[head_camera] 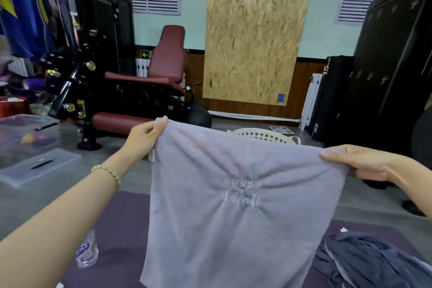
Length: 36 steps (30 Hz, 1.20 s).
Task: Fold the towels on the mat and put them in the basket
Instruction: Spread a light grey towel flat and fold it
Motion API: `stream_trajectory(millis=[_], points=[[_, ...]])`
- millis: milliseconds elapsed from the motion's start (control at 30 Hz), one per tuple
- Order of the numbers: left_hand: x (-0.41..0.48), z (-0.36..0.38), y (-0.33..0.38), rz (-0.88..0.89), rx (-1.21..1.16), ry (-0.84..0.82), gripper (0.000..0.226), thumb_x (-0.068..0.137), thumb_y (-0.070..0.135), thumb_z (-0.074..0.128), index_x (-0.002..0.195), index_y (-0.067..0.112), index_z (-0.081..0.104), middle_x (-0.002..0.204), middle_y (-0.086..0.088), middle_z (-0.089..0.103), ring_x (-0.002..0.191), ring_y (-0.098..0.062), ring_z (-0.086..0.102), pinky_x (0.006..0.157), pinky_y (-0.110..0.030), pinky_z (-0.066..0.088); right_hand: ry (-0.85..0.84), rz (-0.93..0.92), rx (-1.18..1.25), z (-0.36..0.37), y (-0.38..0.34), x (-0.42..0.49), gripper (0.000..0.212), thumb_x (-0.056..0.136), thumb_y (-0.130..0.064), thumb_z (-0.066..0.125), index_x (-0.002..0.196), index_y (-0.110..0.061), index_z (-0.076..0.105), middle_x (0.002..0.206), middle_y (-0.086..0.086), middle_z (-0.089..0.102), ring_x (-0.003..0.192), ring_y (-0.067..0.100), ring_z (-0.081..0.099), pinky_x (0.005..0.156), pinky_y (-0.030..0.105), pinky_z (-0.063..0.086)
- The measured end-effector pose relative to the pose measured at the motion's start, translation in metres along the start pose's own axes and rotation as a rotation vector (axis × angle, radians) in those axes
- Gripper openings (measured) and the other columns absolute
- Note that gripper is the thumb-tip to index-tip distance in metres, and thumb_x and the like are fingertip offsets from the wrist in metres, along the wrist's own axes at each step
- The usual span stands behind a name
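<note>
**Q:** Where is the towel?

**A:** A lilac-grey towel [233,213] hangs spread between two raised hands, above the purple mat [121,215]. The left hand [145,138] pinches the upper left corner between thumb and curled fingers. The right hand [357,163] grips the upper right corner, fingers laid over the top edge.

**Q:** How will it handle?

**A:** Puckers radiate from the stitched mark at its centre and the lower edge hangs limp, so it is probably soft and light (it will sag wherever it is not held). The top corners look like the right hold. For a fold, they could be brought together, or the cloth laid flat on the mat.

**Q:** And around it?

**A:** A white perforated basket [264,135] stands on the floor beyond, partly hidden by the towel. A heap of dark grey towels [364,262] lies on the mat at right, and a water bottle [87,252] stands near its left edge. A gym machine [140,82] sits well off to the left. Nothing seems to bar the way to the basket.
</note>
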State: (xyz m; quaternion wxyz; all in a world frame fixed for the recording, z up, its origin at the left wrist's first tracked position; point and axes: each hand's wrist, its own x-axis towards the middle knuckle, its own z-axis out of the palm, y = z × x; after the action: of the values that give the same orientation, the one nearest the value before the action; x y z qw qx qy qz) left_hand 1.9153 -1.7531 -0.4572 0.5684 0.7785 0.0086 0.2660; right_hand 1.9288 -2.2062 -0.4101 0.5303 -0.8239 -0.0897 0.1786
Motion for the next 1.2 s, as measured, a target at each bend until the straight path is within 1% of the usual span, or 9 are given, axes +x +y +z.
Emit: stream_trajectory(millis=[133,233,333,500,633,800,1000,1100,1200], points=[[0.022,0.031,-0.042,-0.138,-0.038,0.034,0.064,0.09,0.055,0.052,0.083,-0.008,0.06,0.066,-0.005,0.046,0.053,-0.006,0.043,0.048,-0.018,0.035,0.162,0.1,0.255,0.017,0.03,0.056,0.043,0.081,-0.043,0.062,0.105,-0.008,0.067,0.098,0.006,0.075,0.083,0.016,0.071,0.075,0.032,0.05],[0.042,0.061,-0.078,-0.199,-0.01,0.077,0.054,0.092,0.048,0.053,0.071,-0.001,0.06,0.068,-0.003,0.046,0.057,-0.011,0.039,0.041,-0.011,0.032,0.333,0.132,0.32,0.022,0.062,0.115,0.042,0.077,-0.042,0.07,0.101,-0.008,0.07,0.101,0.008,0.074,0.091,0.019,0.068,0.074,0.032,0.052],[0.073,0.089,-0.122,-0.251,0.011,0.093,0.059,0.089,0.054,0.054,0.073,-0.003,0.056,0.074,-0.007,0.043,0.068,-0.017,0.038,0.054,-0.024,0.034,0.481,0.142,0.316,0.018,0.092,0.175,0.034,0.078,-0.042,0.074,0.089,-0.009,0.071,0.097,0.004,0.072,0.085,0.018,0.064,0.074,0.03,0.051],[0.143,0.142,-0.163,-0.231,0.017,0.147,0.054,0.09,0.054,0.052,0.059,0.016,0.031,0.064,-0.003,0.029,0.061,-0.016,0.028,0.05,-0.026,0.023,0.665,0.052,0.372,-0.006,0.116,0.272,0.03,0.082,-0.044,0.071,0.067,-0.019,0.062,0.085,0.0,0.067,0.074,0.016,0.059,0.068,0.028,0.046],[0.183,0.172,-0.174,-0.172,-0.062,0.145,0.046,0.091,0.053,0.052,0.077,0.009,0.053,0.071,-0.005,0.036,0.055,-0.005,0.034,0.048,-0.019,0.029,0.793,-0.013,0.408,-0.028,0.121,0.312,0.052,0.079,-0.053,0.07,0.091,-0.002,0.068,0.096,0.004,0.071,0.101,0.021,0.064,0.092,0.038,0.051],[0.166,0.19,-0.214,-0.254,-0.058,0.078,0.049,0.092,0.055,0.047,0.057,0.021,0.054,0.044,0.015,0.044,0.042,0.0,0.039,0.045,-0.014,0.034,0.664,0.01,0.527,-0.011,0.164,0.313,0.03,0.081,-0.05,0.068,0.086,-0.02,0.067,0.096,-0.001,0.071,0.089,0.016,0.067,0.082,0.034,0.053],[0.053,0.19,-0.305,-0.46,0.033,-0.014,0.052,0.093,0.047,0.048,0.078,0.0,0.063,0.048,-0.008,0.053,0.04,-0.009,0.046,0.039,-0.015,0.036,0.539,0.298,0.533,0.06,0.287,0.267,0.03,0.09,-0.038,0.061,0.095,-0.009,0.064,0.091,0.006,0.07,0.074,0.016,0.067,0.072,0.03,0.052],[-0.015,0.17,-0.35,-0.627,0.078,-0.128,0.069,0.082,0.06,0.049,0.079,-0.008,0.062,0.053,-0.013,0.053,0.053,-0.018,0.046,0.053,-0.025,0.037,0.359,0.475,0.46,0.098,0.339,0.229,0.033,0.09,-0.036,0.06,0.096,-0.004,0.065,0.089,0.01,0.073,0.07,0.017,0.068,0.061,0.026,0.052],[-0.069,0.153,-0.385,-0.788,0.141,-0.273,0.067,0.086,0.059,0.05,0.073,-0.005,0.063,0.052,-0.013,0.053,0.054,-0.019,0.049,0.061,-0.03,0.041,0.214,0.597,0.352,0.131,0.377,0.199,0.057,0.077,-0.054,0.067,0.101,-0.002,0.07,0.091,0.008,0.075,0.088,0.024,0.07,0.08,0.036,0.056]])
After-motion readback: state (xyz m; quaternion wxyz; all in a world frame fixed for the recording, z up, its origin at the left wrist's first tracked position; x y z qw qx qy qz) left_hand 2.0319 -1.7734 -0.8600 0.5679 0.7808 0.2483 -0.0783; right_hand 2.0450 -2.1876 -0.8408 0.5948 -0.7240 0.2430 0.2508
